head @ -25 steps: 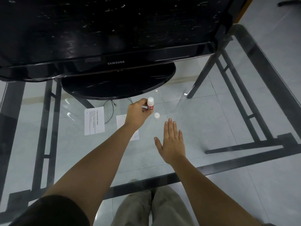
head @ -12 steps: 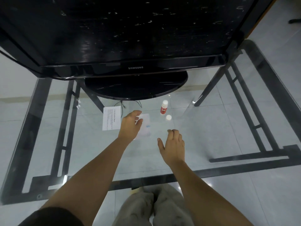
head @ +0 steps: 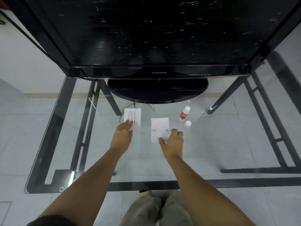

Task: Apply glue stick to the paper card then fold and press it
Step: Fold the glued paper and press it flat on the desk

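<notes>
My paper card [head: 160, 128], left of the glue stick [head: 184, 113], runs lengthwise away from me. My right hand [head: 173, 140] pinches it; my left hand [head: 123, 134] rests flat on a printed sheet [head: 133, 117].

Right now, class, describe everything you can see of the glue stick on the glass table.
The glue stick is a small white tube, plastic by its look, with a red label and white top. It stands uncapped on the glass table, right of the paper card. Its round white cap lies apart, just nearer the person. Only the table touches it, neither left hand nor right hand.
</notes>
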The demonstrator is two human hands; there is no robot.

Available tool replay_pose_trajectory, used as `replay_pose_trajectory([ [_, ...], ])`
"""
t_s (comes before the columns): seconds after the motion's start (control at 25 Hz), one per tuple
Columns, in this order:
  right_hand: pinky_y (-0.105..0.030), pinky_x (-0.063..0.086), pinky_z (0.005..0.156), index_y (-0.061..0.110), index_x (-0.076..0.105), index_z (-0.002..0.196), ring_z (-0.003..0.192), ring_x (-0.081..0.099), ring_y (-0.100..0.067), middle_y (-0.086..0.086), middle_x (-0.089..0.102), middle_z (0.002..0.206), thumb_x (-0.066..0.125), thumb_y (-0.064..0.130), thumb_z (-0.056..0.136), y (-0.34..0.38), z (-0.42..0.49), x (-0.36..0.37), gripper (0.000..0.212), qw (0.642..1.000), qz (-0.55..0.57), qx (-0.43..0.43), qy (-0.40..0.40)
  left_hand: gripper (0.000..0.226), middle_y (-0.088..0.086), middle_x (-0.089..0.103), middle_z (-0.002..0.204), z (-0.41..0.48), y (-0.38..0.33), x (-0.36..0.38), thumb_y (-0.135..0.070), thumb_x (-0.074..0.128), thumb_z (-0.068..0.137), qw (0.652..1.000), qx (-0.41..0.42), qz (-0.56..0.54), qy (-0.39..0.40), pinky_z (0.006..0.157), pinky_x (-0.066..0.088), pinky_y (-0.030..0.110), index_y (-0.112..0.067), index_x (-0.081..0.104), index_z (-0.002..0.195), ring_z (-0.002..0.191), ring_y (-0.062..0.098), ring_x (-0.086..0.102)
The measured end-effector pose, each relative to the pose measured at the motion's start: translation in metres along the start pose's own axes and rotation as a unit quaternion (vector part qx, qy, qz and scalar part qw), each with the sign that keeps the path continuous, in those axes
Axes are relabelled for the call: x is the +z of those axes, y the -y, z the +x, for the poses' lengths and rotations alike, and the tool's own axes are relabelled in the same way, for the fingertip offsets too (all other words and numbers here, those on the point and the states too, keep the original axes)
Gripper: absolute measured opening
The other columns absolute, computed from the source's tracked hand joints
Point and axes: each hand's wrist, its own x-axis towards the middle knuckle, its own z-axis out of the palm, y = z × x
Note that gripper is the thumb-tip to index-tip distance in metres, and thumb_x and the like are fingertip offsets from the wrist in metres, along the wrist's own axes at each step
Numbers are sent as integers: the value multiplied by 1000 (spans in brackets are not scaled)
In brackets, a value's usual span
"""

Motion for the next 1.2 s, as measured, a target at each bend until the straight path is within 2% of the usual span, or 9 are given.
replay_pose_trajectory([
  [0.12,-38,49,94,8,40,124,113,51,-32,-14,43,126,71,15,81,4,3,3,54,1000,17,24,2,40,13,38,146,-2,5,6,-15,42,96,998,31,43,18,111,27,38,-8,42,136,134,33,29],
  [0.28,-36,51,90,11,43,121,108,54,-31,-14,41,127,72,11,79,4,4,1,51,998,50,39,12,30,14,53,133,-8,6,8,-10,47,94,999,33,28,-25,102,39,39,-7,57,122,123,33,40],
  [0.4,-34,52,87,14,47,120,105,55,-27,-12,52,122,69,12,81,1,3,-4,44,999,31,14,24,25,15,54,130,-7,6,8,-8,50,92,999,28,16,-25,97,43,39,-7,61,115,118,32,42],
  [0.52,-30,50,81,14,53,115,101,55,-25,-9,60,115,62,12,84,-3,2,-12,33,1000,-5,-24,19,29,13,44,141,-1,6,4,-10,54,90,1000,13,-3,3,101,40,41,-10,57,120,127,33,35],
  [0.68,-27,52,79,12,51,119,110,56,-29,-12,58,123,57,3,87,-6,3,-28,34,992,114,-48,17,41,8,41,145,1,0,4,-13,56,90,999,13,-14,36,106,34,39,-13,50,130,131,30,27],
  [0.92,-11,46,72,17,46,127,106,59,-21,-6,59,126,59,9,89,-15,0,-45,41,987,143,-77,-14,41,8,39,146,-10,-42,30,-15,55,90,995,61,-43,60,106,30,31,-12,50,130,129,25,28],
  [1.04,-19,49,78,20,45,130,92,55,-10,-4,61,123,59,13,90,-17,-3,-49,43,987,141,-76,-33,39,9,38,146,-11,-54,38,-15,55,90,996,60,-42,58,106,32,33,-12,51,129,130,26,28],
  [1.12,-26,53,79,18,46,129,90,54,-10,-6,62,122,59,14,90,-18,-4,-49,41,987,134,-77,-39,35,10,39,143,-10,-57,35,-14,57,89,996,58,-56,39,105,33,31,-10,56,123,129,27,31],
  [1.2,-29,55,79,15,49,124,90,56,-12,-7,63,120,59,14,90,-17,-6,-48,36,986,134,-82,-48,26,11,53,128,-7,-63,26,-14,59,88,991,50,-125,-16,95,37,19,-8,62,114,118,25,47],
])
